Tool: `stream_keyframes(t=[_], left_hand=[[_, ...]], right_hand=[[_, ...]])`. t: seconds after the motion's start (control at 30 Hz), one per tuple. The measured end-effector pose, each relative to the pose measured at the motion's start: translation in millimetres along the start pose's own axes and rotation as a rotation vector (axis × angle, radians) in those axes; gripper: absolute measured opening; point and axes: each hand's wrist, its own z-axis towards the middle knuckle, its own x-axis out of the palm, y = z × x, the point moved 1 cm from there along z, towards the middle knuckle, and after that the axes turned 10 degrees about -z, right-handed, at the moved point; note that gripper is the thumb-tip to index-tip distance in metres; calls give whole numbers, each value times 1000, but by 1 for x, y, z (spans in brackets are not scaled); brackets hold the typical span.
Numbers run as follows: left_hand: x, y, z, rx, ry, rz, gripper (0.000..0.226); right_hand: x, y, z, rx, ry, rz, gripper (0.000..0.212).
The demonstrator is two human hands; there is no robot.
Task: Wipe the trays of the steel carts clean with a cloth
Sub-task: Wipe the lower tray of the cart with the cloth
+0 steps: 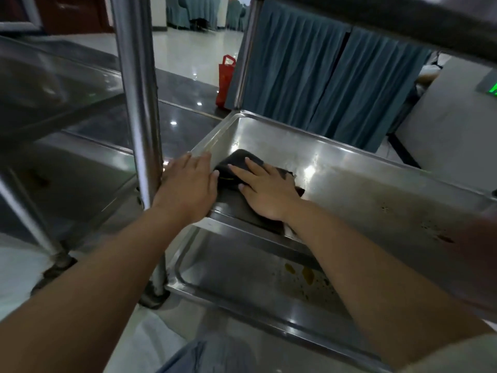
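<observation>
You are in the service area of a banquet hall or large restaurant.

Before you stands a steel cart (139,103) of the catering kind, with deep stainless trays: a middle tray (349,179) marked with small dark spots and a lower tray (242,278) carrying yellowish-brown stains. A second steel cart (40,103) stands just beside it on your left. The floor (188,49) is polished tile that mirrors ceiling lights, with a dark glossy band across it. Pleated blue-grey cloth (322,76) skirts the furniture behind the cart, similar covers show in the far room (188,12), and a red bag (226,82) sits on the floor.
</observation>
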Motion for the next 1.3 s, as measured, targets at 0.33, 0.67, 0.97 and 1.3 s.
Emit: stream_keyframes(t=[0.33,0.67,0.97,1.3], left_hand=[[-1,-4,-4,4,11,-7,55],[-1,6,2,-6,-24,-25,51],[-4,6,3,15,121,92,65],[9,-23,0,145,168,-20,42]], right_hand=[[1,-23,-89,-151,-58,-45,48],[-12,23,9,-31,38,29,49],[7,-31,-90,-112,-87,-26,47],[9,-129,-127,287,30,49,47]])
